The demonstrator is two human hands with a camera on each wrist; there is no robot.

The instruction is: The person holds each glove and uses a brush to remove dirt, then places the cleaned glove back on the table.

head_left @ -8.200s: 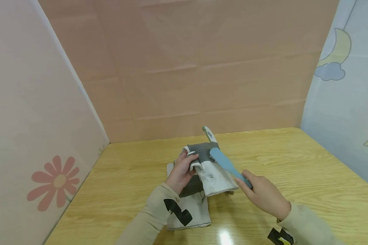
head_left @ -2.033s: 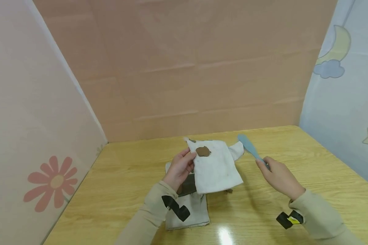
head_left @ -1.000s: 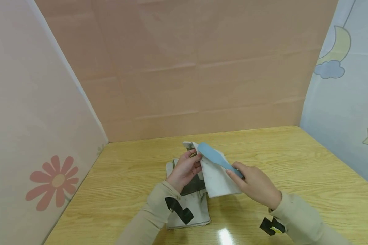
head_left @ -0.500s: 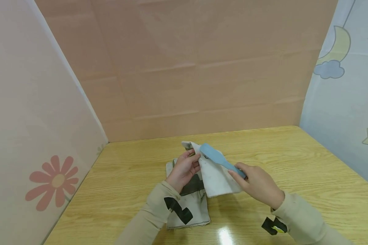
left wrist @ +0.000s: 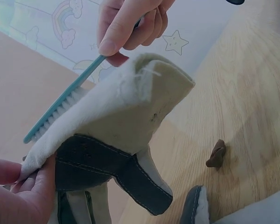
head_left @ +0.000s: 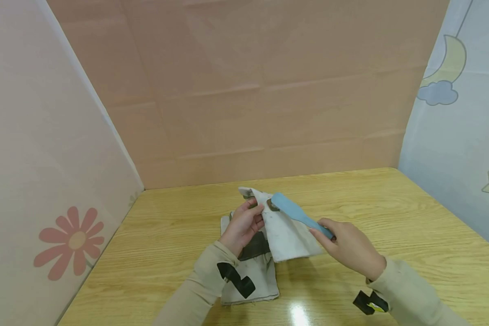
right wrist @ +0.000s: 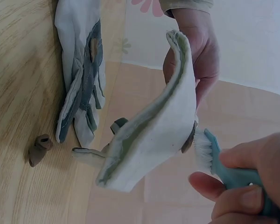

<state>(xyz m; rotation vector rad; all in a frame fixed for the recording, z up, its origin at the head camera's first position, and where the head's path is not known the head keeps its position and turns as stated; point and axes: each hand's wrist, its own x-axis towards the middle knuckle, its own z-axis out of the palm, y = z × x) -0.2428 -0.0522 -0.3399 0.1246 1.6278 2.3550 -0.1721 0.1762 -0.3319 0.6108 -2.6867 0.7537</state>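
Raised over the table, a white cloth work glove [head_left: 291,242] with dark grey patches is pinched by my left hand [head_left: 243,225] between thumb and fingers. Its cuff points toward me in the head view. My right hand [head_left: 352,246] grips the handle of a light blue brush [head_left: 295,212]. In the right wrist view, the white bristles [right wrist: 203,150] are right beside a brown patch [right wrist: 188,140] stuck on the glove's white back. The left wrist view shows the dark palm side [left wrist: 86,161] of the glove facing that camera.
A second white and grey glove [head_left: 250,280] lies on the wooden table [head_left: 146,253] below my left hand, with a brown spot [right wrist: 93,49] on it. A small brown lump [left wrist: 216,153] sits on the tabletop nearby. Fabric walls [head_left: 244,90] stand around the table.
Earlier the brush was at the glove's grey side. The glove was then turned to its white back, and the brush came in over the brown patch. Lately it slid right, baring part of the patch.
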